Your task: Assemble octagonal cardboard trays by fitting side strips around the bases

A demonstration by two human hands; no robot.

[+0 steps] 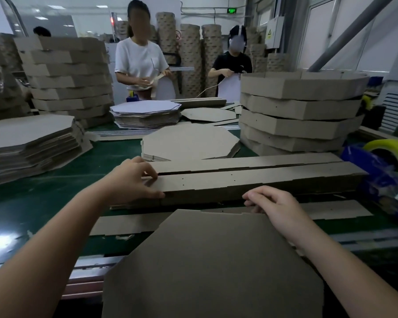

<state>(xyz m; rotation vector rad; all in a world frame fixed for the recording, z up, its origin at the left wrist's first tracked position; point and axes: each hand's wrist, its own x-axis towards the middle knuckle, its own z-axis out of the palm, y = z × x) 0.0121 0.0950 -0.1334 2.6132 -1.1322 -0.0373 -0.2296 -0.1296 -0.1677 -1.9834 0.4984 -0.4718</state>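
The left hand pinches the left end of the top side strip, probably to lift one off the strip stack. The right hand curls at the stack's near edge, but its grip is unclear. The octagonal base lies nearest, overhanging the table.

Dim, soft overhead light, glare on the green tabletop, wide-angle bending at edges.
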